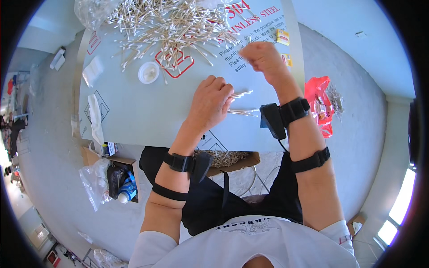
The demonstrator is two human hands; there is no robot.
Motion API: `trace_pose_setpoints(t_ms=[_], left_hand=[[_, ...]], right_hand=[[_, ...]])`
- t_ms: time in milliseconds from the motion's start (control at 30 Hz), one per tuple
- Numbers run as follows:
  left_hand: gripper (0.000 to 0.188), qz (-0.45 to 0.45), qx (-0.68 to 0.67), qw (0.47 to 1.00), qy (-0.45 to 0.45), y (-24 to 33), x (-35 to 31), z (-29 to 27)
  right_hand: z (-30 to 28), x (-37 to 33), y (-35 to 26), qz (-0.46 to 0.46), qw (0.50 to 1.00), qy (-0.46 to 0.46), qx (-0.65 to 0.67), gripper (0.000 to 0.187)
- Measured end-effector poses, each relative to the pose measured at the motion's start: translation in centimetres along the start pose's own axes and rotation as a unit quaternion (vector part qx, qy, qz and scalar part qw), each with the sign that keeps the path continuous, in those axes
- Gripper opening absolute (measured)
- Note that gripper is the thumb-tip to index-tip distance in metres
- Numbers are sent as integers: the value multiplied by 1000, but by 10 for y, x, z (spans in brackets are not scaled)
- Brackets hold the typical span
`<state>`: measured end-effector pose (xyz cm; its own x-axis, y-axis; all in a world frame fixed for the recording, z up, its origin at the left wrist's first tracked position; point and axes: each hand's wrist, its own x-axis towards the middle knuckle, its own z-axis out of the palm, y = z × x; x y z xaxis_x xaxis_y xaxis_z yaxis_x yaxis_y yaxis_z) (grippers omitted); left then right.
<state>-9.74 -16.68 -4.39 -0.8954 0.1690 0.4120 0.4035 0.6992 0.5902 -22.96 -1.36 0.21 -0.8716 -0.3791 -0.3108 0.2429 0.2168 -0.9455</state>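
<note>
A white shirt (pixel 286 243) fills the bottom of the frame, nearest the camera. Around it spreads a grey concrete floor (pixel 357 111), bending up along both sides. The table (pixel 147 123) takes the upper middle, its top faced with a pale blue-grey sheet printed in red and black. A loose heap of cotton swabs (pixel 178 29) covers its far part, top centre. A bright window (pixel 397 207) stands at lower right; a red plastic bag (pixel 318 94) sits just past the table's right edge. At the table's middle, the left hand (pixel 211 102) has its grip closed on a few cotton swabs (pixel 241 94), tips pointing right; more swabs (pixel 243 112) show just below them, held or lying, I cannot tell. The right hand (pixel 266 61), upper right of centre, is blurred with fingers curled; whether its grip is together on anything cannot be told. Smaller still are a round white tub (pixel 148 73) below the heap and a yellow packet (pixel 282 37) near the table's right edge.
</note>
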Motion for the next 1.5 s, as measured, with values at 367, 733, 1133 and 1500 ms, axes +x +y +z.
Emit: trace_pose_setpoints(t_ms=[367,733,1133,1500], left_hand=[[19,-5,2,1000,-8,1,1,-3],[40,-39,131,987,83,-8,5,-9],[46,-63,130,984,105,-22,5,-13],[61,23,145,984,-102,-3,-8,-5]], right_hand=[[6,-2,-3,-102,835,131,-525,15],[5,-21,4,-34,966,-68,-247,17],[-6,-29,23,-216,859,-121,-448,13],[-10,-59,38,-217,881,-53,-418,13]])
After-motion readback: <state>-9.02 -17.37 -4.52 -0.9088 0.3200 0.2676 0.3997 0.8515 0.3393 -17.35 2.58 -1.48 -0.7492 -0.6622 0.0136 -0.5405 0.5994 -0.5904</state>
